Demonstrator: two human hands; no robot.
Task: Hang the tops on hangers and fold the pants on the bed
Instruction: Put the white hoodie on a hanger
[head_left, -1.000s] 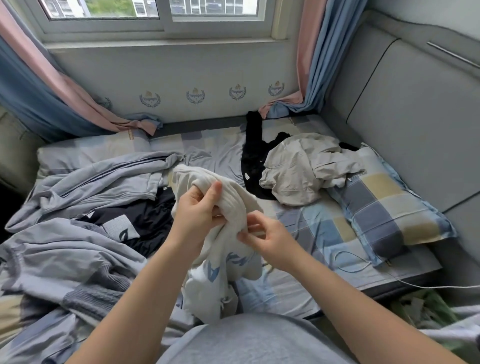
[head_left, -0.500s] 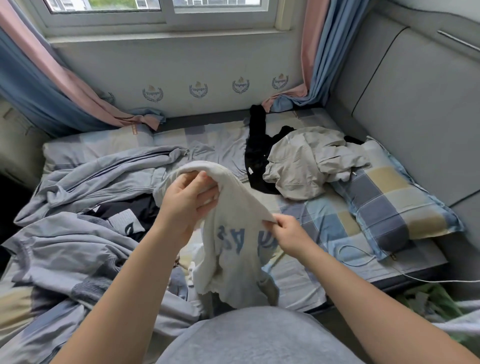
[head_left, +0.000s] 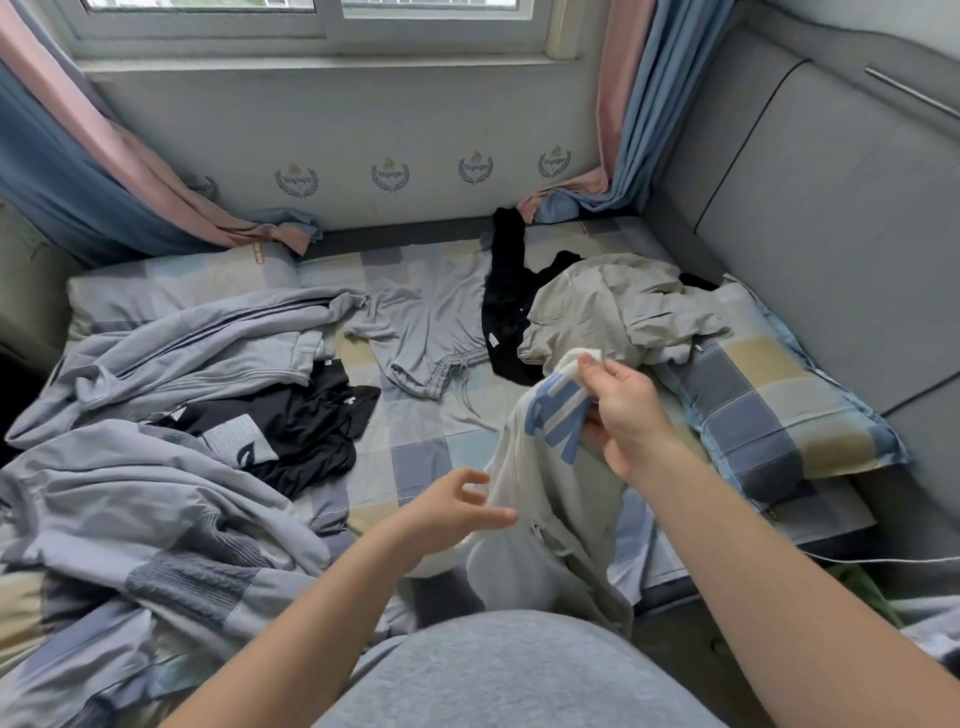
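**Early going: nothing hung, nothing folded, one piece in hand**

The bed (head_left: 415, 431) is covered in loose clothes, so I'd judge this job is barely under way. There isn't one hanger in view and nothing lies folded. On the left is the big one, a pale blue heap (head_left: 130, 499). It could be one piece or two, I can't separate it. Above it sprawls a pale blue zip jacket (head_left: 197, 343).

Two checked pillows: one on the right (head_left: 769, 410) and one at the far left (head_left: 171, 280).

Mid-bed, four loose pieces, all crumpled:
- a beige garment (head_left: 623, 306)
- a black garment (head_left: 506, 291) half under it
- a black top (head_left: 311, 431) with a grey patch
- grey drawstring bottoms (head_left: 421, 322)

So that's six on the bed at least, and a seventh is in the air.

That seventh is the white garment (head_left: 545, 499) with blue lettering. It hangs over the near edge of the bed from the right hand (head_left: 628, 415), whose thumb and fingers (head_left: 610, 371) pinch its top edge. The left hand (head_left: 447, 512) holds nothing, its fingers (head_left: 493, 517) apart and loosely curved at the cloth's side. Whether they touch it, I can't tell.
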